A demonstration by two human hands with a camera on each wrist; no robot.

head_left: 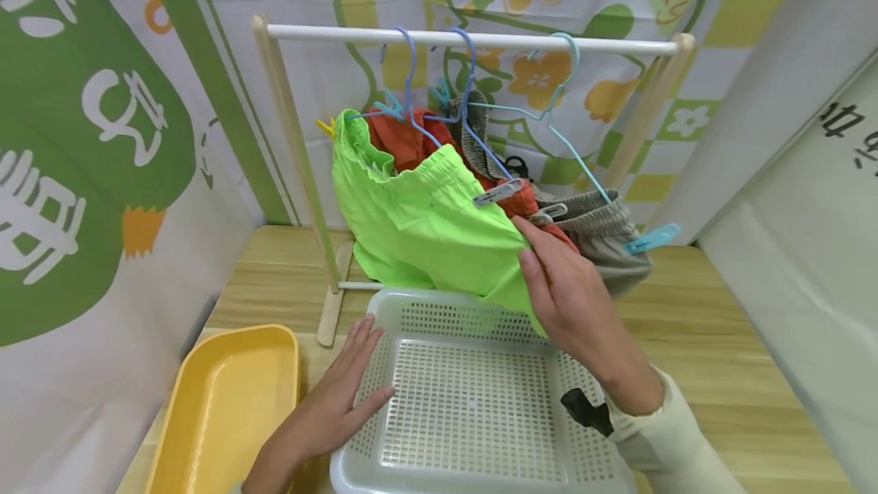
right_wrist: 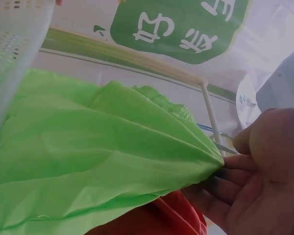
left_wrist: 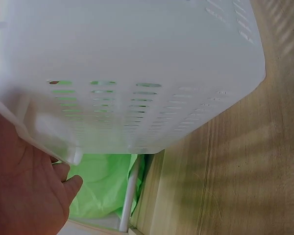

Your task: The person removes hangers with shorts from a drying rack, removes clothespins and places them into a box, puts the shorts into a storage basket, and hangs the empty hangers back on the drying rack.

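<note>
Lime green shorts (head_left: 432, 212) hang from a blue hanger (head_left: 413, 90) on a small rack, with a grey clothespin (head_left: 498, 193) at the right end of their waistband. My right hand (head_left: 572, 288) pinches the right side of these shorts; in the right wrist view the green cloth (right_wrist: 112, 152) draws to a point at the fingers. My left hand (head_left: 336, 395) rests with fairly straight fingers at the left rim of a white perforated basket (head_left: 473, 471). From the left wrist, that hand (left_wrist: 29, 186) shows beside the basket's outer wall (left_wrist: 137, 54).
Behind the green shorts hang a red garment (head_left: 401, 139) and grey shorts (head_left: 610, 231) with a blue clothespin (head_left: 653, 238). The rack's white bar (head_left: 473, 38) spans wooden posts. A yellow tray (head_left: 229, 402) stands left of the basket. Printed cloth (head_left: 274, 97) encloses the wooden tabletop.
</note>
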